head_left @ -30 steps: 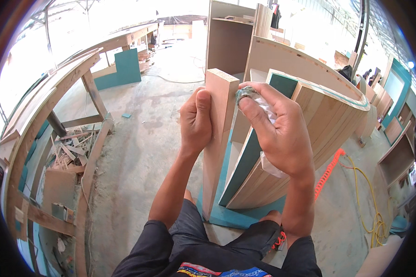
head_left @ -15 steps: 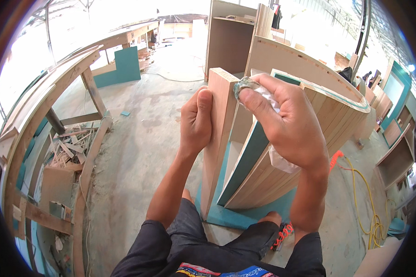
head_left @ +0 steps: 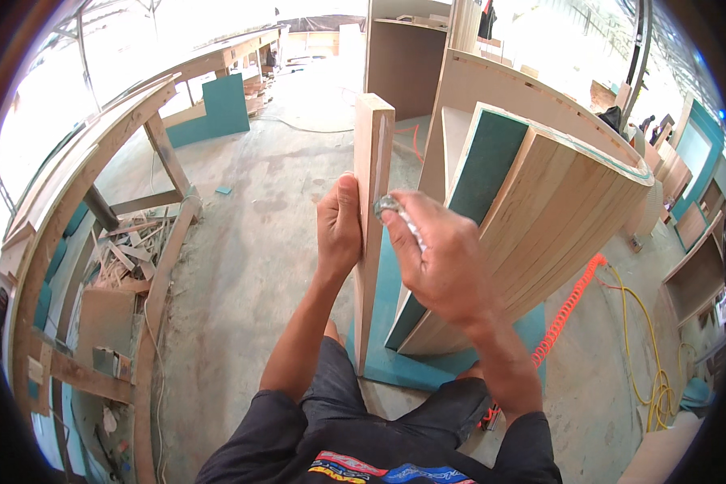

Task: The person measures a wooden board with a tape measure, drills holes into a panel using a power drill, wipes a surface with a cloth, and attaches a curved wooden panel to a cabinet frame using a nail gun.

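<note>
Beside curved panels (head_left: 540, 234), left hand (head_left: 339, 230) grips plank (head_left: 373, 202); right hand (head_left: 440, 258) pinches tube (head_left: 391, 208).

Two hands: the left (head_left: 339, 230) and the right (head_left: 440, 262). One upright board (head_left: 373, 161) between them. One small grey pad (head_left: 385, 205) in the right. One curved panel piece (head_left: 540, 218). One orange coiled hose (head_left: 569, 310). One yellow cable (head_left: 649, 355). One scrap pile (head_left: 129, 254).

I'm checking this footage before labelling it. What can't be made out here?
- Head view: the small grey thing in the right hand; fingers cover most of it.
- The left hand's fingertips, behind the upright board.
- The board's foot, behind the forearms.
- The wood scraps, too small.
</note>
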Tool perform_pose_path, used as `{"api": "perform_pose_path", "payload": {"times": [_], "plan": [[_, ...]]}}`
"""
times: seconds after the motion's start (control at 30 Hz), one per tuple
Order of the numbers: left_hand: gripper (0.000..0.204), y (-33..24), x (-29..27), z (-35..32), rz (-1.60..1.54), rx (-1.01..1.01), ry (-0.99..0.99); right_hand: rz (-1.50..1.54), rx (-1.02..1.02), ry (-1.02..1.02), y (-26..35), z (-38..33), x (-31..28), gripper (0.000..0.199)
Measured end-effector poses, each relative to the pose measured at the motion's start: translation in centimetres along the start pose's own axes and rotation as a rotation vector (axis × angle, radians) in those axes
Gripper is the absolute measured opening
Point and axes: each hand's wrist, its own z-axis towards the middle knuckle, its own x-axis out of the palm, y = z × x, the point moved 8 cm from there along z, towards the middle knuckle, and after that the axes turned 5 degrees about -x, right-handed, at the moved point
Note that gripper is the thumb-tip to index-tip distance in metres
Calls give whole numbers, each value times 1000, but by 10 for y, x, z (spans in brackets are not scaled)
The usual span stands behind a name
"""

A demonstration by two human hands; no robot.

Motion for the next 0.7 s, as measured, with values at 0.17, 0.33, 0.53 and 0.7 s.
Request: {"api": "perform_pose_path", "payload": {"times": [0.17,0.33,0.53,0.7], "plan": [[63,14,-14,18,19,-31,-34,31,3,34,-15,-23,30,21],[59,-30,-11,53,-49,-50,-79,32,11,81,-21,-39,51,18],[46,-54,-43,120,-225,-49,-106,62,85,234,-27,-61,80,19],[42,-65,-76,165,-264,-24,-187,112,128,318,-34,-82,93,20]]}}
